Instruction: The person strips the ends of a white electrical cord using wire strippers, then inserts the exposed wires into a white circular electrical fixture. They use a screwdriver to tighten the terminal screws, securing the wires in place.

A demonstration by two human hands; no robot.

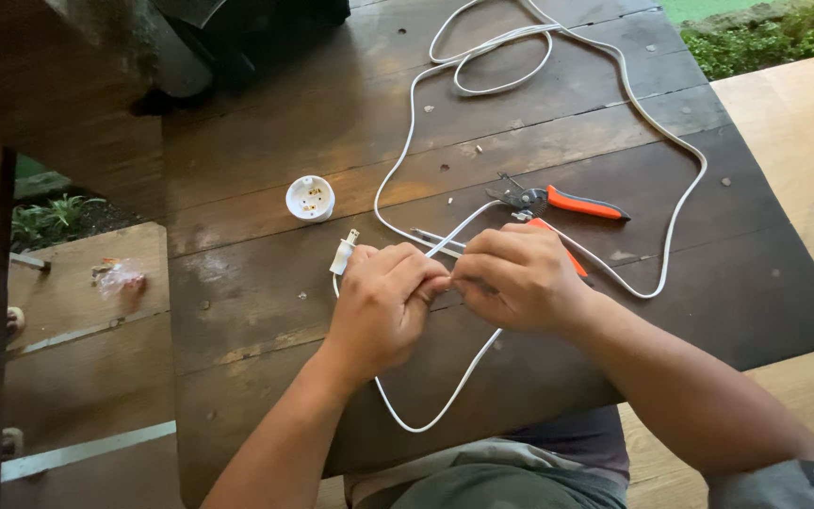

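Observation:
My left hand point(383, 303) and my right hand point(518, 278) meet over the dark wooden table point(266, 311), both pinching the same stretch of white flat cable point(437, 401). The fingertips touch between the hands, and what they pinch there is hidden. A loop of the cable hangs below my hands toward my lap. A white plug point(344, 253) lies just left of my left hand. The cable runs on in wide loops to the far right of the table.
Orange-handled pliers point(567, 202) lie just beyond my right hand. A round white socket part point(310, 198) stands to the upper left. Small wire scraps dot the boards. A wooden bench point(77, 320) lies left, a light plank floor right.

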